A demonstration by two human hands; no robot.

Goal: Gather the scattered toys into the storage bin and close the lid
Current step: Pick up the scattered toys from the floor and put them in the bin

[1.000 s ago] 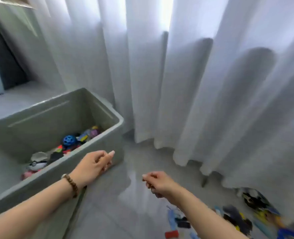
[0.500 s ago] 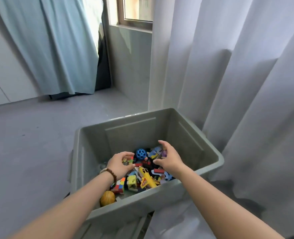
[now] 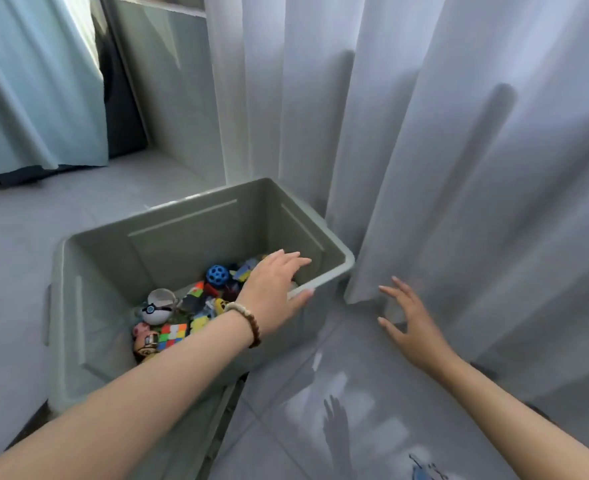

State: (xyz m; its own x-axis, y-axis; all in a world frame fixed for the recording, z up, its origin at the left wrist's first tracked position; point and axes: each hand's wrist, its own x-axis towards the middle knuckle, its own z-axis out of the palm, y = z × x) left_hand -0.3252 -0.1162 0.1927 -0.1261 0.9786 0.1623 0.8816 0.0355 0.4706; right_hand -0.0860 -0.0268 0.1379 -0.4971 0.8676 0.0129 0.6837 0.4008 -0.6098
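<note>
- Left hand (image 3: 273, 289): I read it flat and loose-fingered over the curtain-side rim of the storage bin (image 3: 182, 244), thumb by the outer edge, nothing in it.
- And the other?
- Right hand (image 3: 414, 327) hangs above the floor (image 3: 286, 393) just beside the white curtain (image 3: 424, 168), fingers spread, likewise holding nothing.
- Where does the bin stand?
- On the floor, against the curtain, uncovered. Toys lie heaped in its bottom: a blue holed ball (image 3: 217, 276), a puzzle cube (image 3: 172, 336), a white capsule ball (image 3: 156, 311), the rest too jumbled for me to name.
- Step in hand?
- My judgement: between loads. Both hands are free, so the next fetch is due. One blue toy (image 3: 424, 471) lies on the floor at the lower edge of my view, near the right forearm.
- What does the next move call for?
- Turning right and down, reaching for that blue toy with the right hand, closing the fingers round it and carrying it over the rim. Whether more lie beyond the frame I cannot tell.
- The lid?
- Not identified. A dark ribbed piece (image 3: 222, 420) shows under the bin's near corner; I cannot say it is the lid. Closing waits until the floor is searched.
</note>
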